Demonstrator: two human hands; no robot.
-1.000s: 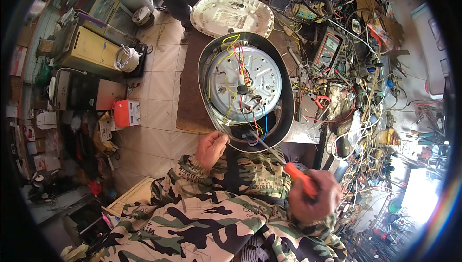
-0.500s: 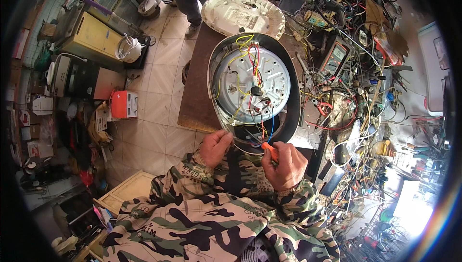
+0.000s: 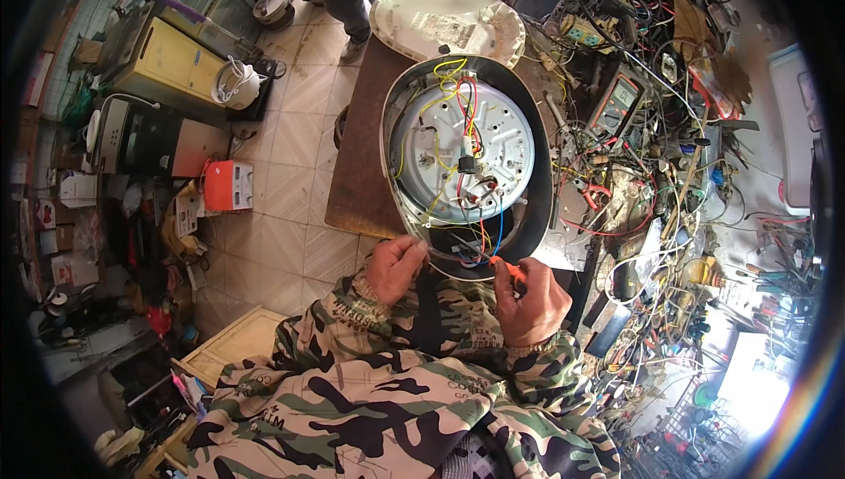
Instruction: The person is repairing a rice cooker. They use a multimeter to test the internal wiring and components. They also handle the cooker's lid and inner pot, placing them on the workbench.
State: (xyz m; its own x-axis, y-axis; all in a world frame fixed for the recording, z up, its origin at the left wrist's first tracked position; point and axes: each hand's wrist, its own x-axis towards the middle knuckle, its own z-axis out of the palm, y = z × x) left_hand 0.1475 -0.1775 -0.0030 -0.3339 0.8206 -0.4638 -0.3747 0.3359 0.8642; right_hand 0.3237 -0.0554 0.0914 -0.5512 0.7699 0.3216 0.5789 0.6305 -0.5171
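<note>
The opened body of what looks like an upside-down rice cooker, a dark oval housing [image 3: 543, 162], rests before me. Inside it lies a round silvery metal base [image 3: 431, 167] with yellow, red and blue wires. My right hand [image 3: 533, 303] grips a screwdriver with an orange handle [image 3: 510, 273]. Its shaft points left into the near end of the housing, by the red and blue wires; I cannot tell what the tip touches. At the housing's near left rim, my left hand [image 3: 393, 270] is closed, thumb and fingers pinched at the edge.
Beyond the housing lies a cream oval cover [image 3: 449, 35] on the brown table [image 3: 356, 184], partly blurred. Tangled wires and tools crowd the right, with a multimeter [image 3: 616, 102] and red-handled pliers [image 3: 597, 197]. A person's legs [image 3: 343, 0] stand at the back. A red-and-white box [image 3: 228, 186] sits left.
My right hand and the screwdriver have shifted slightly right. My left hand stays at the rim. The housing sits slightly further right in view.
</note>
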